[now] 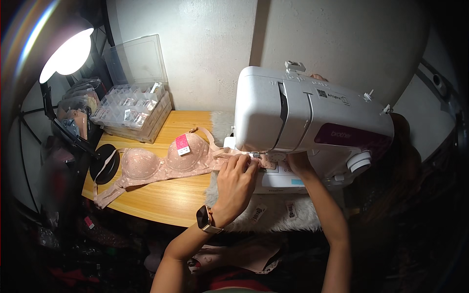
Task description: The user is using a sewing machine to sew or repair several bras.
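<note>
A peach-pink padded bra (pixel 137 166) with a small floral pattern lies across the wooden tabletop. Its right-hand wing runs under the head of a white Brother sewing machine (pixel 263 110). My left hand (pixel 234 181), with a smartwatch at the wrist, grips that wing just in front of the presser foot (pixel 256 155). The end of the wing shows on the machine bed (pixel 278 180), beyond my left fingertips. My right hand (pixel 300 164) reaches in beneath the machine head, right of the needle area; its fingers are hidden. A pink and white tag (pixel 182 144) hangs over one cup.
Grey fur fabric (pixel 271 216) lies under the machine, with two printed labels (pixel 259 212) on it. An open compartment box (pixel 128 106) stands back left. A lit lamp (pixel 67 55) on a black base (pixel 106 172) stands left. Pale garments (pixel 234 256) lie below the table edge.
</note>
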Demonstrator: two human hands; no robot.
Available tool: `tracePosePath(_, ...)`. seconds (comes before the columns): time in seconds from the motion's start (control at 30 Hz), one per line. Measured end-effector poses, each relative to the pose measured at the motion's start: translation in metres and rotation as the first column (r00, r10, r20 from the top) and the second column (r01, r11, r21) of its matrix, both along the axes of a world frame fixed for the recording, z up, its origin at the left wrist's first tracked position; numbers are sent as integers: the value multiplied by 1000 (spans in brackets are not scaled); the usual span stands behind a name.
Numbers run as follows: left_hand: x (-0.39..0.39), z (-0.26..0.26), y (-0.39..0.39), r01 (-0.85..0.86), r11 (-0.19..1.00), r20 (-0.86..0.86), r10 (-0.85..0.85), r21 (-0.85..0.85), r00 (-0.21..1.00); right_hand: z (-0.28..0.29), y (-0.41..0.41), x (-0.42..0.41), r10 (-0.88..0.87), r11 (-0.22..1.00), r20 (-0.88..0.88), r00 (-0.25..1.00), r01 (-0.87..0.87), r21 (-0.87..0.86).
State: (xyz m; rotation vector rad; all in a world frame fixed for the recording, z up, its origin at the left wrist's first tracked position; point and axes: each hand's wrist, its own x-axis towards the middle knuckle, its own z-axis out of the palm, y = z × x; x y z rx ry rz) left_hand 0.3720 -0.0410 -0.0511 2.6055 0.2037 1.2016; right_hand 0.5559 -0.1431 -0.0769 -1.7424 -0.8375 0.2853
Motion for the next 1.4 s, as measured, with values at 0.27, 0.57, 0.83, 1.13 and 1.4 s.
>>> tracePosePath(0.27,3,0,2,-11,1000,0,11,-1,1000,26,-10,-24,-37,992,301,953,72,-107)
tracePosePath(0.57,-2,-2,1,15,999,-44,-17,-39,999,34,-9,-27,-110,984,-16,994,106,-141)
tracePosePath(0.83,-12,-1,-2,-16,994,-39,21,112,999,34,-31,-92,-21,1000,711,703,4,26)
tracePosePath(1.13,-14,1,0,22,997,-63,-17,74,998,34,-33,-98,-22,998,776,631,58,-19)
tracePosePath(1.4,-14,1,0,27,998,-71,-22,61,997,34,-34,-96,-8,997,791,612,63,-38)
